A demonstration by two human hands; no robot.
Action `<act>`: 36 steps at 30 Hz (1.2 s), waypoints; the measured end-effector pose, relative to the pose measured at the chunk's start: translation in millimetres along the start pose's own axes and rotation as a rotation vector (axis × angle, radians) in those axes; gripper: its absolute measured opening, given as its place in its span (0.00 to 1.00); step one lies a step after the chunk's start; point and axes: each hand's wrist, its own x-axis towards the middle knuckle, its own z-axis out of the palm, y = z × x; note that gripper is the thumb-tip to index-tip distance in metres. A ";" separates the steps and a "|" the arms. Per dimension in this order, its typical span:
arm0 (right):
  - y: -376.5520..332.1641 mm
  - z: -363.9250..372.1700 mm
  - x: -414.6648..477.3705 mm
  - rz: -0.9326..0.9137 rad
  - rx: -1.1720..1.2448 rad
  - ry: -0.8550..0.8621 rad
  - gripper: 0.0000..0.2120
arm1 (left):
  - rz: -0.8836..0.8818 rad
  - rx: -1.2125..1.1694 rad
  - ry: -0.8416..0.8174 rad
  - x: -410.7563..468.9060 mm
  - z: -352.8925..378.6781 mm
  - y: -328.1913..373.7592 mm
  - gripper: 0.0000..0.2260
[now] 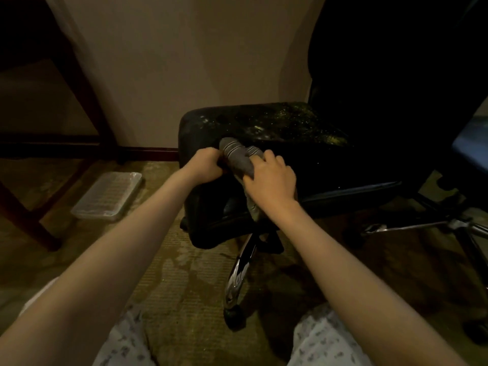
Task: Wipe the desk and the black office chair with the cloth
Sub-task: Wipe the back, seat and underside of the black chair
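Both hands are on the cloth (239, 161) at the front edge of the black office chair (280, 143) seat: left hand (204, 165) grips its left side, right hand (272, 178) clutches its right, the grey striped fabric bunched between them and hanging beneath the right.

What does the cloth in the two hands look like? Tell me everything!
The cloth is grey with thin pale stripes near its far end and looks like soft fabric. It is bunched into a thick roll lying on the front corner of the black office chair, on its seat. The left hand grips its left side and the right hand grips its right side. A crumpled bit hangs below the right hand over the seat's edge.
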 end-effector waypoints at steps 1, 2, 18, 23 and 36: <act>5.7 -0.9 5.8 0.026 0.006 -0.007 0.20 | -0.018 -0.018 0.015 -3.0 -3.0 -4.7 0.11; 13.8 -2.1 12.7 0.059 0.023 -0.017 0.19 | -0.041 -0.032 0.036 -6.9 -6.7 -9.7 0.11; 12.7 1.5 51.9 -0.427 0.173 -0.257 0.19 | -0.583 -0.316 -0.287 -27.0 -27.2 -32.5 0.05; -48.6 37.3 97.8 -0.368 -0.069 -0.086 0.22 | -0.580 -0.393 -0.247 -33.0 -27.3 -51.9 0.16; -51.5 -4.5 116.5 -0.644 -0.061 -0.532 0.18 | -0.683 -0.458 -0.026 -28.8 -37.7 -67.3 0.14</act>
